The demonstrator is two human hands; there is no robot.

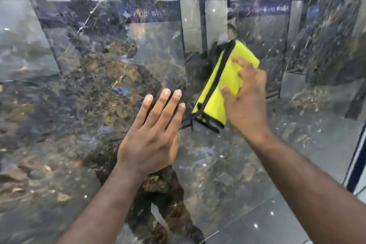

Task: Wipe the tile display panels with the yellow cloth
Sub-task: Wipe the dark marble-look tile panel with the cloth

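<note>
A glossy dark marble-patterned tile display panel (83, 105) fills almost the whole view and mirrors the showroom behind me. My right hand (245, 101) presses a folded yellow cloth (221, 85) with black edging flat against the panel, right of centre; its fingers lie spread over the cloth. My left hand (152, 134) rests flat on the panel just left of the cloth, fingers straight and together, holding nothing.
The panel's right edge (356, 166), with a dark and white frame strip, runs down the far right. Reflections of other display stands and ceiling lights cover the tile surface.
</note>
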